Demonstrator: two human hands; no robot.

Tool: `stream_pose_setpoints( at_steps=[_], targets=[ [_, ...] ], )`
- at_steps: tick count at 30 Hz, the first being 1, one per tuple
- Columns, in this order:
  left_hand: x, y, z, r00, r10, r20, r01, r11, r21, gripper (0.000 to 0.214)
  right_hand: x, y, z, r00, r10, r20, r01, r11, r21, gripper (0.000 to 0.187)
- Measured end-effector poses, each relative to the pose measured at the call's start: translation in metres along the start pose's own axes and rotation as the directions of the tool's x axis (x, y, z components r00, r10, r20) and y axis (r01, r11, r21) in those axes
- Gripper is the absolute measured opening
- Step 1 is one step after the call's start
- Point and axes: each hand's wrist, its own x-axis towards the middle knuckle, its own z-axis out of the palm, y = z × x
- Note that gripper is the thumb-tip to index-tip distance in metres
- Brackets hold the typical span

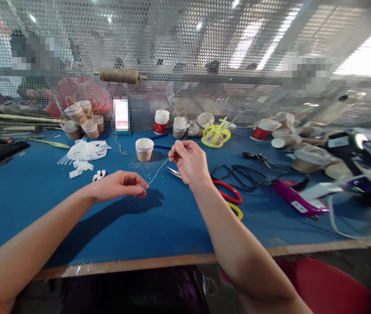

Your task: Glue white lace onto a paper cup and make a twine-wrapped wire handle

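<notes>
Between my two hands a thin, pale, twisted string [158, 172] is stretched at a slant above the blue table. My left hand [121, 185] pinches its lower end with thumb and fingertips. The upper end is pinched by my right hand [190, 161], which is higher and farther right. Just beyond the string stands a small paper cup [144, 149] with a brown wrapped lower part and a white lining, with pale crumbs in front of it. Scissors [228, 192] with red and yellow handles lie partly hidden under my right hand and forearm.
Wrapped cups [90, 127] cluster at the back left beside white gloves [87, 150]. A twine spool [119, 75] hangs on the perforated screen. Red paper cups [161, 122] and a yellow woven basket [216, 135] stand at the back. A purple tool [298, 198] and black cord [238, 176] lie right.
</notes>
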Motion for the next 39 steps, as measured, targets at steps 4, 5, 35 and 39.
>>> stream_pose_setpoints(
  at_steps=[4, 5, 35, 39],
  targets=[
    [-0.001, 0.001, 0.003, 0.998, -0.048, 0.032, 0.055, 0.954, -0.296, 0.016, -0.006, -0.002, 0.004, 0.998, 0.033, 0.057, -0.033, 0.999, 0.010, 0.020],
    [-0.001, 0.000, 0.005, 0.999, -0.047, 0.016, 0.050, 0.947, -0.317, 0.016, -0.009, -0.003, 0.006, 0.995, 0.055, 0.085, -0.055, 0.999, -0.004, 0.020],
    [-0.006, -0.024, 0.035, 0.957, -0.022, -0.288, -0.014, 0.993, -0.119, 0.023, -0.037, 0.013, 0.000, 0.746, 0.515, 0.423, -0.310, 0.830, -0.464, 0.015],
    [-0.005, -0.026, 0.039, 0.962, -0.033, -0.271, -0.012, 0.986, -0.166, 0.024, -0.039, 0.012, -0.003, 0.740, 0.521, 0.425, -0.308, 0.824, -0.475, 0.015]
  ],
)
